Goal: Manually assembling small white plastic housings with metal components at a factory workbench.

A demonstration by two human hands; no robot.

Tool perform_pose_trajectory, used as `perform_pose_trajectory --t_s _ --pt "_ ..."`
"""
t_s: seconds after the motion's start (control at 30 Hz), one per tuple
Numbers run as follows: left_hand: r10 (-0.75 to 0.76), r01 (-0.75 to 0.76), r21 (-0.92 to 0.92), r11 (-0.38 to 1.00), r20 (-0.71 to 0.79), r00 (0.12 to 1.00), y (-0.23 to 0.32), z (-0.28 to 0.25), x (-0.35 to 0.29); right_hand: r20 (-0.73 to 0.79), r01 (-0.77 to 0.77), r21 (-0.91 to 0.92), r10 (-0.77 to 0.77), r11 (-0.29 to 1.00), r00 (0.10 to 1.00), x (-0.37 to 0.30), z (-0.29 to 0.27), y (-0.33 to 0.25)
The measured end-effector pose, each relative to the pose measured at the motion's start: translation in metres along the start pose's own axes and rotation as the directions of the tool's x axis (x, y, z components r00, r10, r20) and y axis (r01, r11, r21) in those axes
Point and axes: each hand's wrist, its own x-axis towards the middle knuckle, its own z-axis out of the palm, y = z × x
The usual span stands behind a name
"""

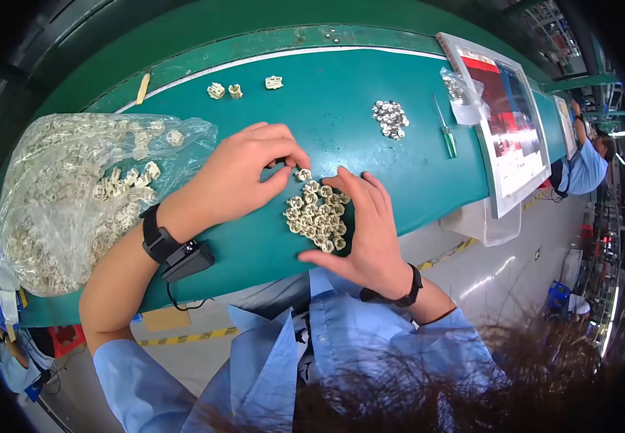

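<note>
A cluster of small cream-coloured, socket-like plastic parts [317, 216] stands packed together on the green mat, their hollow ends up. My left hand [251, 169] reaches in from the left with curled fingers. Its thumb and index fingertips are at one small cream plastic part [304, 175] on the cluster's far edge. My right hand [371, 231] is open along the right side of the cluster, thumb at the near edge and fingers spread at the far right, cupping the group. Part of the cluster's right side is hidden by that hand.
A clear plastic bag [59, 195] full of similar parts lies at the left. Loose cream parts [235, 91] sit at the back. Farther right are a pile of small metal pieces [390, 119], a green-handled screwdriver [449, 141] and a white-framed board [504, 123]. A co-worker [588, 166] is at far right.
</note>
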Motion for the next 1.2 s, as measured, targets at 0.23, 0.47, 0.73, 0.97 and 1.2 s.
perform_pose_trajectory --t_s 0.23,0.47,0.73,0.97,1.2 --pt "0.006 -0.006 -0.032 0.999 -0.017 1.0 0.004 0.006 -0.002 -0.049 0.068 -0.026 -0.069 0.997 0.996 -0.003 0.0 0.011" --pt "0.05 -0.05 -0.021 0.999 -0.022 0.999 -0.002 0.004 -0.004 -0.127 0.011 -0.106 -0.025 0.994 0.992 -0.011 -0.01 0.003" --pt "0.088 -0.088 -0.006 0.996 -0.027 0.996 -0.004 0.006 -0.003 -0.052 0.091 -0.21 -0.104 0.973 0.993 0.005 -0.007 0.003" --pt "0.072 -0.072 -0.024 0.997 -0.013 0.997 -0.003 0.005 -0.004 0.056 0.181 -0.224 -0.173 0.958 0.983 0.014 -0.015 0.015" --pt "0.066 -0.066 -0.02 0.998 -0.02 0.998 -0.002 0.005 -0.003 0.1 0.218 -0.259 -0.198 0.941 0.975 0.02 -0.026 0.034"
